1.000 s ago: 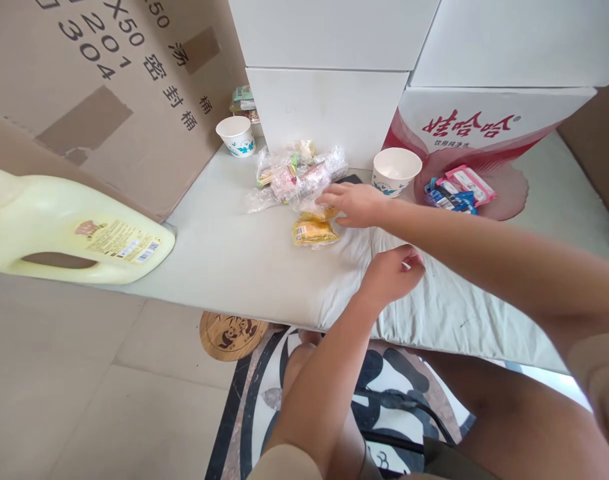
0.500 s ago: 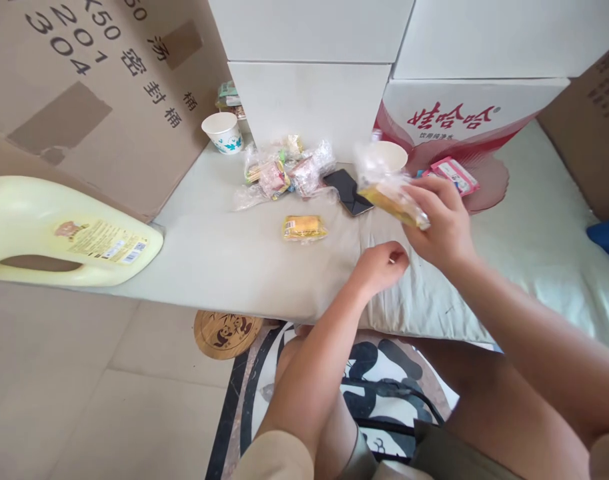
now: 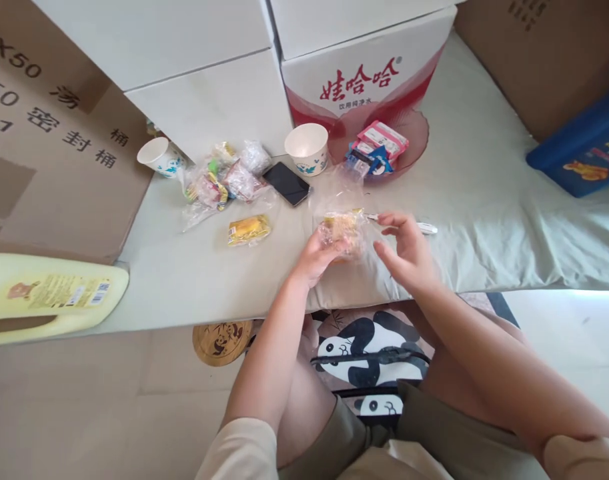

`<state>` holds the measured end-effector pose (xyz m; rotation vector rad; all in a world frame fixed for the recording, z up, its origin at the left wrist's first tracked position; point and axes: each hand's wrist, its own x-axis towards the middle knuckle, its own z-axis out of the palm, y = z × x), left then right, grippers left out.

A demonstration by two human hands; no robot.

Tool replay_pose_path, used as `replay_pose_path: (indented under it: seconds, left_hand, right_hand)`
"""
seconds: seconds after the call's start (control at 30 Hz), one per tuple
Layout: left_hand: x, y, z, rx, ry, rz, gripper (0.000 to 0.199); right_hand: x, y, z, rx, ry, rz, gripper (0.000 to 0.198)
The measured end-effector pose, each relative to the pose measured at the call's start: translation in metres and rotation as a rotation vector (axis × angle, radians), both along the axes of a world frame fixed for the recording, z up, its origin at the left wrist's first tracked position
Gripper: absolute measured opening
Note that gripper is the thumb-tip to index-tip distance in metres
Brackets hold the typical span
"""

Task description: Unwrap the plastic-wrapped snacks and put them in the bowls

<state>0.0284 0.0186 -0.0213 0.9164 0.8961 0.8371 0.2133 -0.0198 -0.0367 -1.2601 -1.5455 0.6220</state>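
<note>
My left hand (image 3: pixel 320 257) grips a clear plastic-wrapped snack packet (image 3: pixel 345 233) with pale yellow contents, its loose film spreading up behind it. My right hand (image 3: pixel 405 253) is just to the packet's right, fingers apart and holding nothing. Behind those fingers a slim tool with a white handle (image 3: pixel 427 228) lies on the cloth, its middle hidden. A yellow wrapped snack (image 3: pixel 249 230) lies left of my left hand. Farther back are a black phone (image 3: pixel 287 183) and a heap of snacks in crinkled clear wrappers (image 3: pixel 227 181).
Two paper cups stand behind: one at left (image 3: pixel 160 157), one in the middle (image 3: pixel 307 149). A pinkish glass bowl (image 3: pixel 418 137) holds pink and blue packets. White boxes (image 3: pixel 209 110) wall the back. A yellow jug (image 3: pixel 59 290) lies left, a blue container (image 3: pixel 579 150) right.
The snack packet has gone from my right hand to my left, lower and nearer the edge. My right hand has opened. The view has swung to the right.
</note>
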Motion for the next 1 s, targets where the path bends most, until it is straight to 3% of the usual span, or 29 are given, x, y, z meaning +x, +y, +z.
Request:
replay_pose_path:
  seconds: [0.13,0.23,0.3,0.4,0.5,0.63,0.73,0.9,1.0]
  left_hand:
    - [0.005,-0.002,0.002,0.027,0.164,-0.145,0.063]
    - [0.017,-0.004,-0.001,0.036,0.292,-0.159,0.065]
    - [0.025,-0.004,-0.004,0.044,0.317,-0.099,0.072]
    - [0.033,-0.002,-0.009,0.021,0.238,0.036,0.076]
    - [0.034,0.001,-0.008,-0.054,0.105,0.131,0.065]
    - [0.027,0.004,0.005,-0.162,-0.162,0.057,0.051]
    - [0.023,0.003,0.011,-0.179,-0.19,0.05,0.045]
    - [0.02,0.004,0.008,-0.19,-0.136,0.192,0.034]
    - [0.014,0.006,0.008,-0.168,-0.205,0.23,0.039]
  right_hand:
    - [0.019,0.015,-0.003,-0.123,0.145,0.124,0.062]
    - [0.019,0.017,-0.002,-0.034,0.088,0.193,0.032]
    - [0.016,0.014,0.001,0.063,-0.011,0.188,0.023]
    - [0.011,0.006,0.004,0.111,-0.227,0.154,0.032]
    - [0.007,0.002,0.004,0.076,-0.416,0.095,0.037]
    - [0.004,0.001,0.003,0.054,-0.565,-0.002,0.04]
    - [-0.005,-0.005,0.003,0.07,-0.66,0.018,0.045]
    - [-0.018,-0.011,0.003,0.139,-0.631,0.119,0.047]
    - [-0.003,-0.001,0.002,0.128,-0.534,0.053,0.039]
